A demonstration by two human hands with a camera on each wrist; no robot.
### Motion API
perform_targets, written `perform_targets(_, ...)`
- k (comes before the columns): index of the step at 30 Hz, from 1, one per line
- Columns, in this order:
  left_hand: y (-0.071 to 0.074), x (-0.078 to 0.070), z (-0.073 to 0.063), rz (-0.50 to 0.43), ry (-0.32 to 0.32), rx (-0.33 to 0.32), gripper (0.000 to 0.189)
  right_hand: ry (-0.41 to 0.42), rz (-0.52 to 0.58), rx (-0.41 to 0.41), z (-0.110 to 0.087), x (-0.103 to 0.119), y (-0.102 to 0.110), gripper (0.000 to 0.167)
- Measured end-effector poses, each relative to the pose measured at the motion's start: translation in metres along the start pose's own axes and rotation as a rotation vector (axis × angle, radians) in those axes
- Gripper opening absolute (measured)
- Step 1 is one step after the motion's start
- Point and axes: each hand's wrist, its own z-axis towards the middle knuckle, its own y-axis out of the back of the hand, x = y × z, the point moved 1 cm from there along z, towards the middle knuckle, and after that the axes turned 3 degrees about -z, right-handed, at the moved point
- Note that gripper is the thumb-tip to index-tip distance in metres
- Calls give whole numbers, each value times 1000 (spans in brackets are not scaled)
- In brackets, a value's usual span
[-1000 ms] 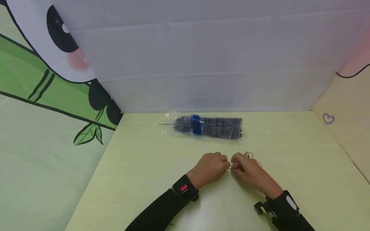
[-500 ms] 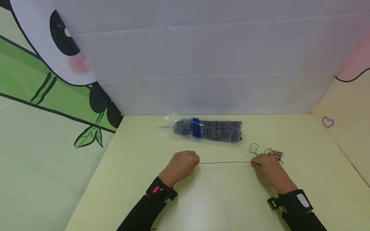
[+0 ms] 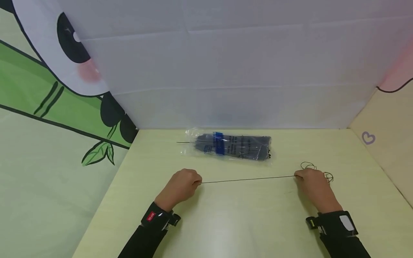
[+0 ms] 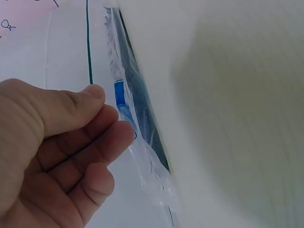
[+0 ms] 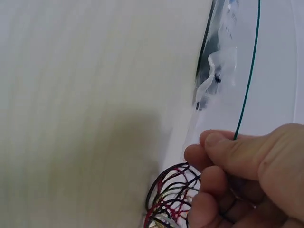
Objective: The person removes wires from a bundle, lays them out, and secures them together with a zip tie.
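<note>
A thin dark green wire (image 3: 246,179) runs almost straight between the two hands over the table. My left hand (image 3: 182,186) pinches its left end between thumb and forefinger; the other fingers curl loosely in the left wrist view. On the right, my right hand (image 3: 314,186) pinches the same green wire (image 5: 250,71) between thumb and fingertip. A looped bundle of thin wires (image 5: 173,199), black, red and yellowish, hangs beneath the right fingers. Part of that bundle is hidden behind the hand in the head view.
Behind the hands lies a clear plastic bag (image 3: 233,145) of dark grey cable ties with a blue band, one thin strand sticking out at its left. The pale table (image 3: 226,222) meets a white printed backdrop (image 3: 226,71) at the back.
Both hands have moved apart from nearly touching, left hand leftward and right hand rightward. The wire between them has become a long stretched line. The bag has stayed put.
</note>
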Motion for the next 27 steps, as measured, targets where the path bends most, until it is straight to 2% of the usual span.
perform_targets(4, 1, 14, -11, -13, 32, 14, 25, -35, -11, -11, 0, -9, 5, 15)
perform_targets(8, 4, 28, -20, -3, 105, -27, 28, -96, 1, -48, -1, -20, 13, 19)
perform_targets(10, 6, 34, -22, -17, 134, -34, 26, -95, -2, -55, 0, -27, 15, 18)
perform_targets(16, 8, 43, -25, -45, 210, 3, 20, -40, -25, -80, -7, -43, 17, 10)
perform_targets(20, 7, 45, -28, -54, 252, 46, 19, 77, -33, -133, -14, -46, 16, 16)
perform_targets(23, 7, 49, -31, -43, 280, 72, 19, 143, 38, -161, -20, -45, 18, 23)
perform_targets(25, 8, 54, -33, -39, 306, 88, 18, 127, 118, -187, -23, -45, 21, 24)
perform_targets(27, 9, 59, -36, -45, 319, 109, 16, 66, 227, -176, -28, -45, 26, 24)
